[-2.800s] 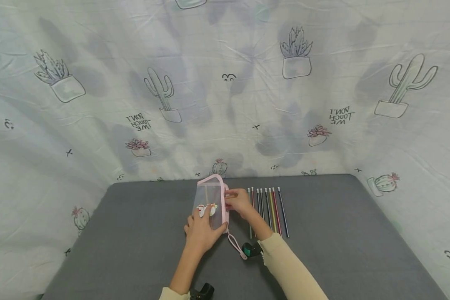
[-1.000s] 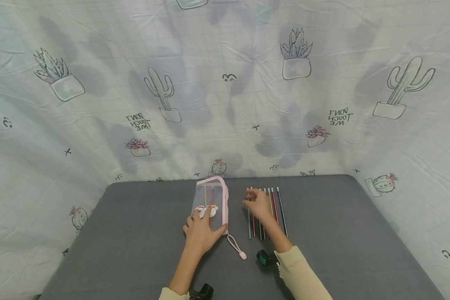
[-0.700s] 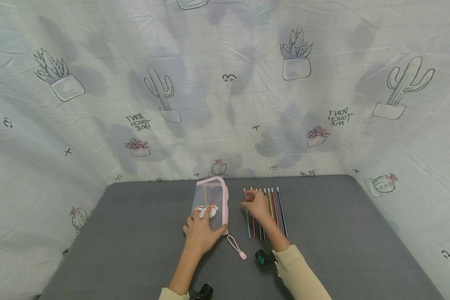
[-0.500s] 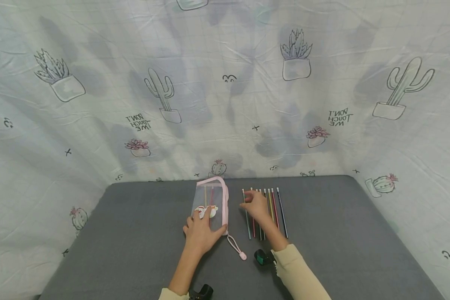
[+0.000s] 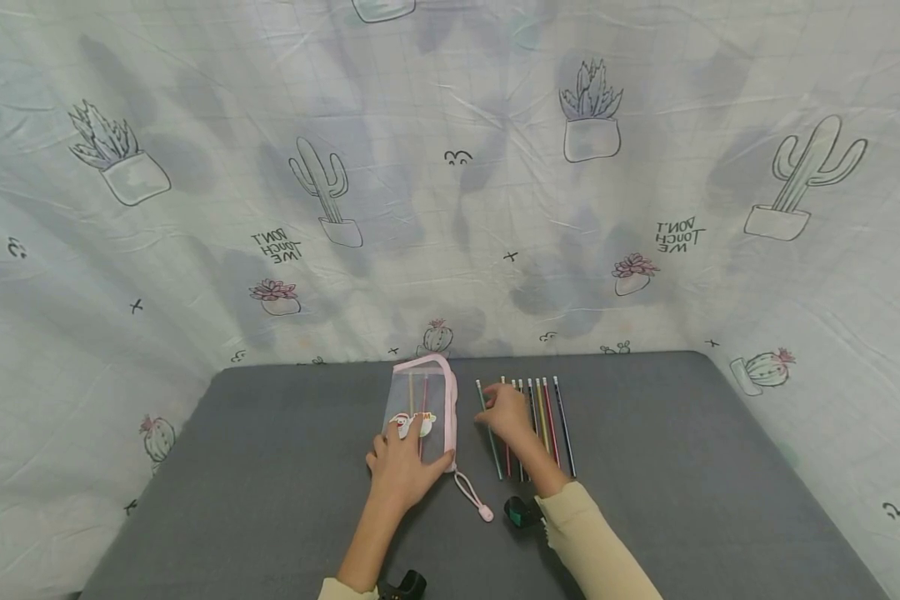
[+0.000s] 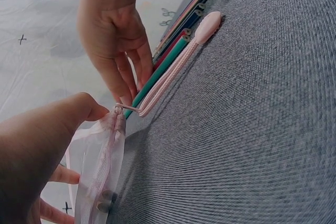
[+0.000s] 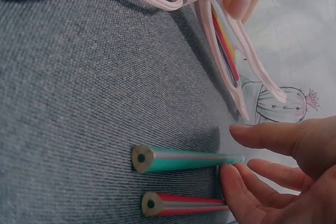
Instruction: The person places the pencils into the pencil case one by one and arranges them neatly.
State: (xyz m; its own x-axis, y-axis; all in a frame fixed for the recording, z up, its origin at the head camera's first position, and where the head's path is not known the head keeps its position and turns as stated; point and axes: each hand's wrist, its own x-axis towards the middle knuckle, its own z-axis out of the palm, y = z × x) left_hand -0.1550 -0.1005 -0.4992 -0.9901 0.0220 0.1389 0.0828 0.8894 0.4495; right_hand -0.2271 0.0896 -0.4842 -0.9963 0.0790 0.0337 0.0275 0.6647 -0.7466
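A clear pencil case [image 5: 397,400] with pink trim lies on the grey table, a pink pull loop [image 5: 484,512] trailing from its zipper. My left hand [image 5: 405,468] rests on it with spread fingers, the thumb at the zipper edge. Inside, pencils [image 7: 222,31] show through the parted zipper in the right wrist view. My right hand [image 5: 512,414] is at the far end of a green pencil [image 7: 184,160], which lies on the table right of the case. Its fingertips touch that pencil while the thumb stays apart from it. Beside it lies a red pencil [image 7: 194,204].
Several more pencils lie in a row, partly behind the right hand and forearm, up to a dark blue pencil [image 5: 565,425] at the right. A cloth [image 5: 450,208] with cactus drawings hangs behind the grey table [image 5: 270,483]. Each wrist wears a black camera [image 5: 521,512].
My right hand has come away from the pencil case to the row of pencils, then moved left, and the green pencil's far end has shifted left with it. My left hand stays put.
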